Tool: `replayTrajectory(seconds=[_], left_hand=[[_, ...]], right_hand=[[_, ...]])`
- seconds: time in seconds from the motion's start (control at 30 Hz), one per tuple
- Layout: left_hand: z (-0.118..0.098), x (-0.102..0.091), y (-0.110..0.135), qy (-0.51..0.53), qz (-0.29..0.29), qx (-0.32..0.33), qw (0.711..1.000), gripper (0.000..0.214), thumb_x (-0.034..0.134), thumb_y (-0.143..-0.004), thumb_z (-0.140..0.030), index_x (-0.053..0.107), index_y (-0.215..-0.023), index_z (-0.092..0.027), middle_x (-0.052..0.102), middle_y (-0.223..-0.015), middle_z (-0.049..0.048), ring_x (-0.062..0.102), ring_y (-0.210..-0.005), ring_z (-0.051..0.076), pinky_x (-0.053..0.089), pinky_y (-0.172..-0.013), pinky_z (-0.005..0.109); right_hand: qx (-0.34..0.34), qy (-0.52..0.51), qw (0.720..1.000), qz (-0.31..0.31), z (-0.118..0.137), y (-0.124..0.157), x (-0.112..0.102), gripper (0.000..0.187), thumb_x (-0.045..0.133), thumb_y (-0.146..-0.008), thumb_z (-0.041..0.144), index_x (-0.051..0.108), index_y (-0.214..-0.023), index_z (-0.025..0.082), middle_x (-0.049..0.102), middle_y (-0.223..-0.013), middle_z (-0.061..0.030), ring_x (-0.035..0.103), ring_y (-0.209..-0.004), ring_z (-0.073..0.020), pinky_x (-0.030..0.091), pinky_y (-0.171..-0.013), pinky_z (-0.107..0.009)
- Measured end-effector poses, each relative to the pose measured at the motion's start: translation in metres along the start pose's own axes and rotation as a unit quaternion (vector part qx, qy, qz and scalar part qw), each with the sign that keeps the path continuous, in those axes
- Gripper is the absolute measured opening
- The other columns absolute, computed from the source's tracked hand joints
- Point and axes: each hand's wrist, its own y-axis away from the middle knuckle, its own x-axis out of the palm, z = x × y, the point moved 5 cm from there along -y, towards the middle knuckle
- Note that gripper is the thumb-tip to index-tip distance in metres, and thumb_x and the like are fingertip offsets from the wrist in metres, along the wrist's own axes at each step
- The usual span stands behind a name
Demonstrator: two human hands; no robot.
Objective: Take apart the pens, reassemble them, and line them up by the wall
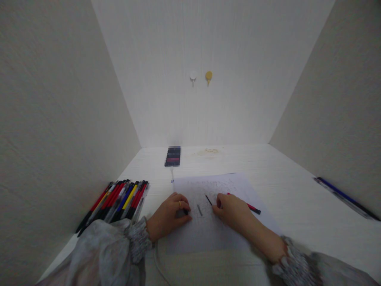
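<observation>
A white sheet of paper (214,230) with faint scribbles lies on the white desk (297,206). My left hand (168,214), wearing a ring, rests curled on the sheet's left edge, its fingers closed on a small dark piece. My right hand (235,210) pinches a thin dark refill (208,199) that points up and to the left. A red pen body (247,205) lies on the paper just behind my right hand. A small grey part (199,210) lies on the sheet between the two hands.
A row of several pens (119,198) in red, black, blue and yellow lies at the left by the wall. A phone (173,156) with a cable sits at the back. Two pens (345,196) lie along the right wall. Two hooks (201,76) hang on the back wall.
</observation>
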Motion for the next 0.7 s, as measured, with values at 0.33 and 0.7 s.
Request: replayTrajectory(seconds=[0.33,0.7], left_hand=[[0.000,0.002,-0.001,0.006,0.005,0.010,1.000,0.012,0.058,-0.065,-0.020,0.059,-0.077,-0.019,0.057,-0.087,0.0035,0.050,-0.085,0.015,0.041,-0.077,0.028],[-0.001,0.002,-0.001,0.010,0.012,0.012,1.000,0.012,0.059,-0.066,-0.021,0.059,-0.077,-0.019,0.057,-0.086,0.0030,0.050,-0.084,0.015,0.041,-0.076,0.029]], right_hand=[[-0.019,0.004,1.000,0.003,0.010,-0.001,0.005,0.022,0.038,-0.073,0.024,0.058,-0.076,0.016,0.062,-0.072,-0.0088,0.057,-0.069,-0.0196,0.037,-0.053,-0.026],[0.063,0.104,0.993,-0.017,-0.058,-0.005,-0.017,0.028,0.039,-0.075,0.037,0.051,-0.087,0.015,0.053,-0.088,-0.0112,0.056,-0.070,-0.0205,0.035,-0.052,-0.027]])
